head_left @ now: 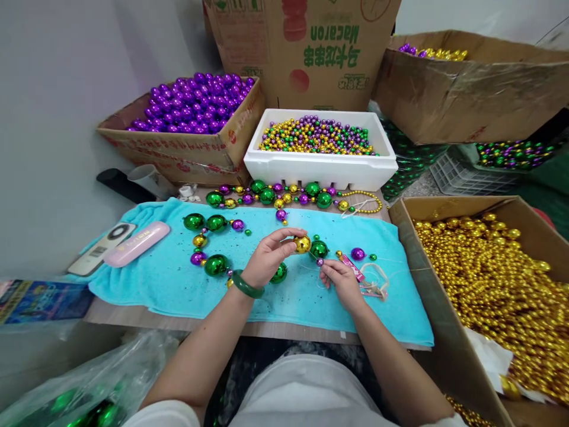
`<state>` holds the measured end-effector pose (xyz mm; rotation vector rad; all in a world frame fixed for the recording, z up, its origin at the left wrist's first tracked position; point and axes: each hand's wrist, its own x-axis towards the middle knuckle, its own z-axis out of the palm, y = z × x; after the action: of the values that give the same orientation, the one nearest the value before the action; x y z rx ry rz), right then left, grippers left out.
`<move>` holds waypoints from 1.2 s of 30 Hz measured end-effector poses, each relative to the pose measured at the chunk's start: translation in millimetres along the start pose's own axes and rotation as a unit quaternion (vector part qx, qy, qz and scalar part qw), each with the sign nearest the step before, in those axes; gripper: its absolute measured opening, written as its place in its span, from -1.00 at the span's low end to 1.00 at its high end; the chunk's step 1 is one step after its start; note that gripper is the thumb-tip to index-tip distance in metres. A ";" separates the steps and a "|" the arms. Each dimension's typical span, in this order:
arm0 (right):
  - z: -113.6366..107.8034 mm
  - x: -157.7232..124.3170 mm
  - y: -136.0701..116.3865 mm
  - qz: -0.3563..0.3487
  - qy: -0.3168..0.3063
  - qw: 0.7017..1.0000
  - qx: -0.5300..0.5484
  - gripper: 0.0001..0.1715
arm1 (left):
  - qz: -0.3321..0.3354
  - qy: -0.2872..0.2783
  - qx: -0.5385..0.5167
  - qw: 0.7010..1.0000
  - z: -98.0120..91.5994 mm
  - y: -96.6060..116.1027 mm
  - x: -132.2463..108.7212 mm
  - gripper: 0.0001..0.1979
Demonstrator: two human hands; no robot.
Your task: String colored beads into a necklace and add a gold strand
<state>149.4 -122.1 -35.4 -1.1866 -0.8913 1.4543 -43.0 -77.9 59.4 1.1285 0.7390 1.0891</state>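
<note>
My left hand (274, 254), with a green bangle at the wrist, pinches a shiny gold bead (303, 244) between thumb and fingers. A small purple bead (319, 262) sits at the fingertips of my right hand (341, 281), which is closed on it. A thin clear thread appears to run between the two beads. Just behind them lies a large green bead (319, 248). Left of my hands, a string of large green beads (217, 265) with gold and purple ones curves across the turquoise towel (169, 290); part of it is hidden by my left hand.
A finished-looking bead strand (267, 196) lies along the towel's far edge. Behind it stand a white foam box (320, 169) of small beads and a carton (178, 155) of purple ones. A carton (444, 332) of gold beads is at right. A pink case (137, 244) lies left.
</note>
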 end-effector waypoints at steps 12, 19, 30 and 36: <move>3.2 -3.3 -1.3 0.008 -0.012 1.000 0.005 -0.71 | -0.028 0.066 0.024 0.997 7.7 -28.0 3.8 -0.88; 10.6 -5.2 -13.3 0.015 0.027 1.000 -0.004 -0.72 | -0.076 0.057 0.046 0.994 10.7 -35.4 8.4 -0.74; -10.0 -2.4 -29.4 -0.012 0.104 0.994 0.023 -0.70 | -0.006 0.175 0.465 0.868 -74.4 -1.8 62.9 -0.80; -18.2 -4.5 -30.9 -0.022 0.125 0.992 0.019 -0.69 | -0.035 0.002 0.596 0.802 -41.1 -28.8 86.1 -0.88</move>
<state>174.7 -121.0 -9.6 -1.2794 -0.7090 1.2487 -42.9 15.4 24.5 2.1121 1.5460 0.4620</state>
